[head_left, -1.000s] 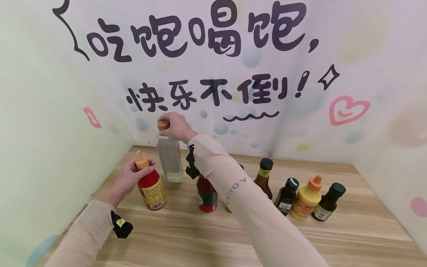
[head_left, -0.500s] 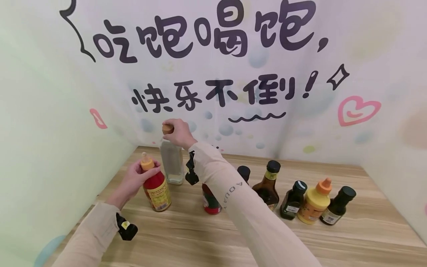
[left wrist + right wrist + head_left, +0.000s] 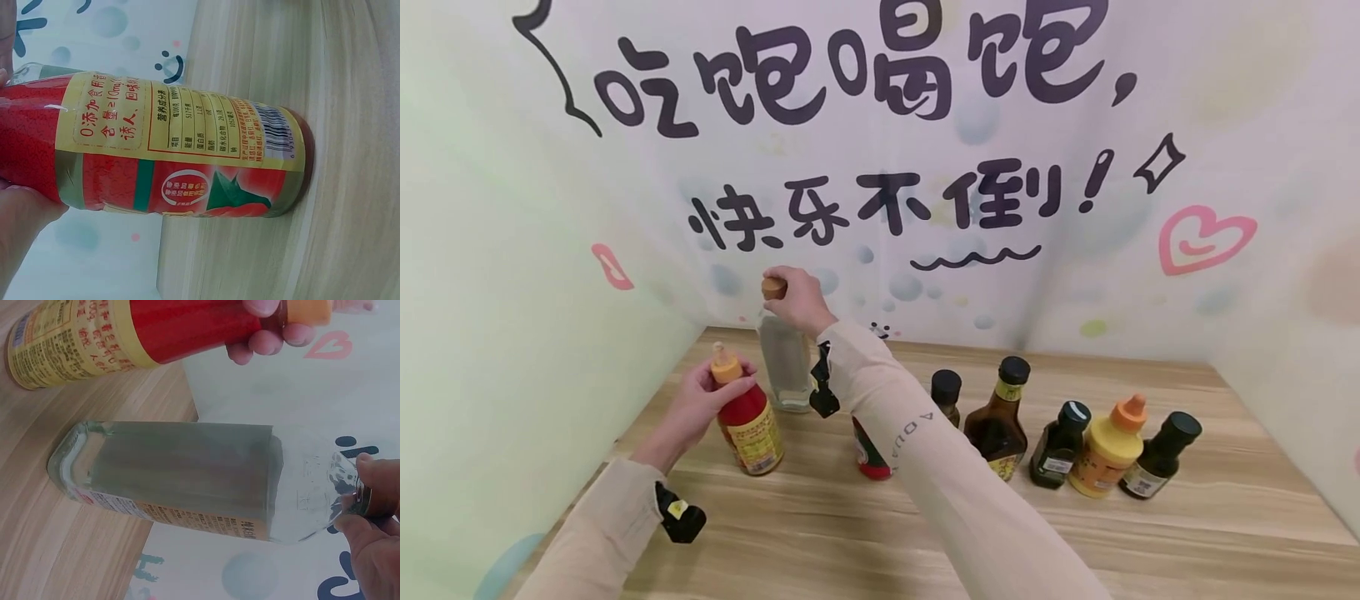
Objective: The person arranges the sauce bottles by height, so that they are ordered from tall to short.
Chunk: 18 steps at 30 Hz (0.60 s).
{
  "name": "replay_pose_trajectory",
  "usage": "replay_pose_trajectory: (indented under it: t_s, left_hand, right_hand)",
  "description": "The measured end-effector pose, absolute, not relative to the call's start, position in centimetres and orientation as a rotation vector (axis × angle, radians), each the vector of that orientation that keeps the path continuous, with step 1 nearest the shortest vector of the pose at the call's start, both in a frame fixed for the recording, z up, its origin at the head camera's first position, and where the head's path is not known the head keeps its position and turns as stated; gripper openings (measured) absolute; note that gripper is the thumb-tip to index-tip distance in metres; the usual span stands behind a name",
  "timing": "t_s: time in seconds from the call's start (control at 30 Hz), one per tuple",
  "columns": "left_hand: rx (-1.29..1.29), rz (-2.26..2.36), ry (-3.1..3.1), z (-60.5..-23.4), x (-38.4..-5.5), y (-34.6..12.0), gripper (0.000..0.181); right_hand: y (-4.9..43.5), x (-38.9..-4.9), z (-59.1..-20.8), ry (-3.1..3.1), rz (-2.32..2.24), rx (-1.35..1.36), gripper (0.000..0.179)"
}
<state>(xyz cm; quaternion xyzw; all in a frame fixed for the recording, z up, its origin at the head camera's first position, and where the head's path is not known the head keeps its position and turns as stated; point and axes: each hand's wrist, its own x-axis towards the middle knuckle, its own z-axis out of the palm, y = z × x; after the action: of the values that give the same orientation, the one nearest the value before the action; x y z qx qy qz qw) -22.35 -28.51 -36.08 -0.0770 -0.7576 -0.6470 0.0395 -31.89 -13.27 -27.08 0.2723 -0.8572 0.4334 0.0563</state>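
My left hand (image 3: pixel 698 403) grips a red squeeze bottle of tomato sauce (image 3: pixel 754 433) round its upper part, just below the orange cap. The bottle stands nearly upright, and its yellow label (image 3: pixel 206 122) fills the left wrist view. Behind it and to its right is a tall square glass bottle (image 3: pixel 786 358) of clear liquid, also upright. With my right hand (image 3: pixel 803 302) I hold this glass bottle by its brown cap (image 3: pixel 772 288), thumb and fingers round it. The right wrist view shows the liquid (image 3: pixel 181 475) reaching up to the shoulder, with the red bottle (image 3: pixel 194 331) close beside.
Right of the glass bottle, my sleeve (image 3: pixel 917 442) partly hides a red-based bottle (image 3: pixel 871 454) and a dark-capped one (image 3: pixel 946 392). Farther right stand a brown bottle (image 3: pixel 997 429), a small dark bottle (image 3: pixel 1056 450), a yellow squeeze bottle (image 3: pixel 1105 454) and another dark bottle (image 3: pixel 1157 458).
The head view has shifted slightly. Both hands keep the same holds. My right forearm covers less of the brown bottle and the dark-capped bottle than a second ago.
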Motion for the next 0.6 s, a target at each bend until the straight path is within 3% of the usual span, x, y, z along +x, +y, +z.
replay_pose_trajectory:
  t_s: [0.6]
  left_hand:
    - [-0.216, -1.928, -2.358, -36.26, -22.39, -28.53, 0.021]
  right_hand:
    - [-13.5, -31.76, -27.35, -2.588, 1.441, 0.746, 0.043]
